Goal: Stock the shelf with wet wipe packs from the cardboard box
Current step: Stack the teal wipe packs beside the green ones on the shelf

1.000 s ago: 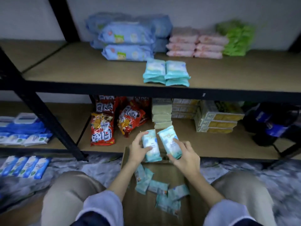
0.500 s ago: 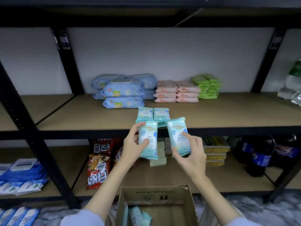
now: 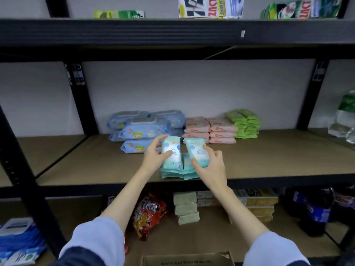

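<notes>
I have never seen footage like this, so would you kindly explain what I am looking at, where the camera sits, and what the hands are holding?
There is no machine here: a person wears one wide-angle camera on the head, looking forward and down at their own bare hands. The left hand grips one teal wet wipe pack, and the right hand grips another teal pack. Both are held just over the two teal stacks at the front of the middle shelf. Behind these lie blue packs, pink packs and green packs. At the bottom edge you see the rim of the cardboard box.
</notes>
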A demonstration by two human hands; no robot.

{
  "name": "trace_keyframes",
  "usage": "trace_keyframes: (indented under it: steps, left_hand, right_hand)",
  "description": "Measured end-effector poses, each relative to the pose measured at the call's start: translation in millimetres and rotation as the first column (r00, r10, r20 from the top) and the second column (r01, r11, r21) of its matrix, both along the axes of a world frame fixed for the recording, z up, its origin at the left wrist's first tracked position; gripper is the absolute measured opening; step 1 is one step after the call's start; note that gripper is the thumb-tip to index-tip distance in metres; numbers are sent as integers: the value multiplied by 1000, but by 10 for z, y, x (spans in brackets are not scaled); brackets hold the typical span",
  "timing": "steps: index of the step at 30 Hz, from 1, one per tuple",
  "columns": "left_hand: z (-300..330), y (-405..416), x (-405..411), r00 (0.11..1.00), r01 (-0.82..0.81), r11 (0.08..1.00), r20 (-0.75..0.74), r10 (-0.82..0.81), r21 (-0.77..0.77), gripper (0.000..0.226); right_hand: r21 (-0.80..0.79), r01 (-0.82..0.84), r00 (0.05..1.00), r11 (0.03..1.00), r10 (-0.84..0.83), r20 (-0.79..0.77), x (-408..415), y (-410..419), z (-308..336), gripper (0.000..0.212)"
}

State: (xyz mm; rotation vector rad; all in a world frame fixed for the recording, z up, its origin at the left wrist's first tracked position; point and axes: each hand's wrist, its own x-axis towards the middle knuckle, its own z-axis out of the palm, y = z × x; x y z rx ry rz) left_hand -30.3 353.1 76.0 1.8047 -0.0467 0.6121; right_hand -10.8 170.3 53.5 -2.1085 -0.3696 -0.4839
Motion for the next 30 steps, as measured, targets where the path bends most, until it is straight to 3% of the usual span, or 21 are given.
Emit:
trace_keyframes:
  steps: [8, 16, 19, 25, 30]
  left_hand:
    - [-188, 64, 238, 984, -83, 996, -162, 77, -33, 41]
    - [-273, 43, 261, 945, 7, 994, -325, -42, -109, 57]
    - [-271, 7, 261, 935, 46, 991, -343, -87, -126, 58]
    - [-275, -23, 243, 925, 92, 984, -352, -142, -155, 59]
    - [-252, -42, 211, 912, 129, 899, -306, -273, -418, 63]
  right_hand:
    - [-138, 77, 991, 987, -90, -98, 139, 159, 35, 49]
    - [175, -81, 942, 981, 132, -307, 360, 95, 50, 24]
    - [323, -146, 858, 935, 283, -430, 426, 113, 55, 31]
    - [284, -193, 817, 939, 314, -484, 487, 182, 48, 48]
    - [426, -240, 736, 872, 450, -506, 488, 142, 57, 56]
